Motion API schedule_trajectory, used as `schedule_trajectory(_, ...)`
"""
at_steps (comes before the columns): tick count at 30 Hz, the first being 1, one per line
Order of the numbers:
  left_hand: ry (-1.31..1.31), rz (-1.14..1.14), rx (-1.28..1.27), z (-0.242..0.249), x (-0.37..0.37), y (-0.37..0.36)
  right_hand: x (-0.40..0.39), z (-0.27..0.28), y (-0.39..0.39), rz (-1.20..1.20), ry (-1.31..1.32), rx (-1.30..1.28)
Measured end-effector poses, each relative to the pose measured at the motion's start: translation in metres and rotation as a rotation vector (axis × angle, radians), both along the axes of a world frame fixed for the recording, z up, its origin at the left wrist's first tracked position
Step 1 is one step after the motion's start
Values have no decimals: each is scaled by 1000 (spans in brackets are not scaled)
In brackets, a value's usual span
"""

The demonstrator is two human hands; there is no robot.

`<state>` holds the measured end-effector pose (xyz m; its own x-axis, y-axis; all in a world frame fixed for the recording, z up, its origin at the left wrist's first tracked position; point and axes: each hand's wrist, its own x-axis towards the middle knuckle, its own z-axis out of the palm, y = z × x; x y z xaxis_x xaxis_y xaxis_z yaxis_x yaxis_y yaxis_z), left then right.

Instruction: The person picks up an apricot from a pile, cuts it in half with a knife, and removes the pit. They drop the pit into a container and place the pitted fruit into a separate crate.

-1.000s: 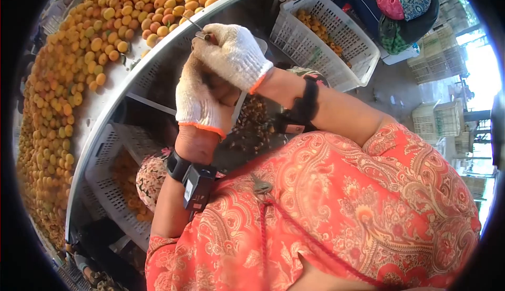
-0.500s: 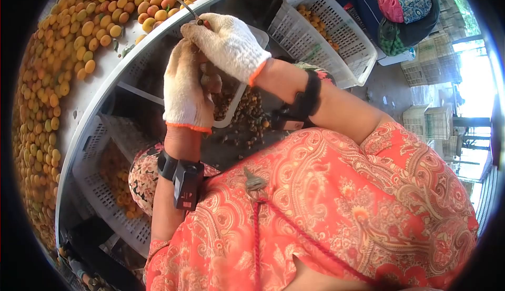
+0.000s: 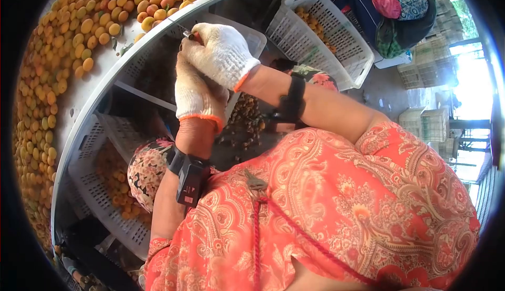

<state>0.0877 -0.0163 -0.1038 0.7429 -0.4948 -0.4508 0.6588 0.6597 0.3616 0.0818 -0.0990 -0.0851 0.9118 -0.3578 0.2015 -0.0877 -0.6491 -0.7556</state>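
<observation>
Our gloved right hand (image 3: 218, 52) is clamped on a thin metal tool (image 3: 185, 29), touching our left hand (image 3: 197, 94), curled on something hidden, above a white crate (image 3: 247, 36) beneath the fruit-heaped surface (image 3: 87, 88), while two flanking crates (image 3: 102, 196) (image 3: 329, 28) hold orange fruit.

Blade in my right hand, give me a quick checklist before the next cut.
1. Grip on the thin blade: ok, right hand is closed around it.
2. Gloves: ok, both hands wear white knit gloves.
3. Fruit in the left hand: cannot tell, the right hand hides what it holds.
4. Blade tip direction: ok, it points away from the body, toward the table rim.
5. White tray under the hands: ok, in place.
6. Orange fruit on the table: ok, plenty piled there.
</observation>
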Motion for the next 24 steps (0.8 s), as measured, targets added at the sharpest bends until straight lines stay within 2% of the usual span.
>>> schedule_trajectory(2,77,-48,33,14,-1,2,3,-3,2,22,-29,-159)
schedule_trajectory(6,101,-144,126,29,-5,11,2,1,1,73,-103,-262)
schedule_trajectory(10,126,-197,29,14,-5,11,-4,-1,-3,106,-178,-344)
schedule_trajectory(12,138,-294,175,8,-13,14,-9,4,-4,168,-129,-386)
schedule_trajectory(14,145,-297,128,6,-19,16,-12,4,-7,194,-126,-404)
schedule_trajectory(16,153,-301,78,4,-17,16,-13,5,-12,270,-244,-432)
schedule_trajectory(18,88,-493,-122,3,-7,21,-7,11,-20,226,-214,-309)
schedule_trajectory(19,103,-460,-87,11,-7,16,-2,11,-22,188,-209,241)
schedule_trajectory(20,13,-523,-126,13,-2,16,1,13,-27,111,-199,447)
schedule_trajectory(22,83,-448,-97,12,4,18,-3,13,-30,88,-232,400)
schedule_trajectory(24,2,-309,-51,11,10,18,-8,19,-31,78,-287,384)
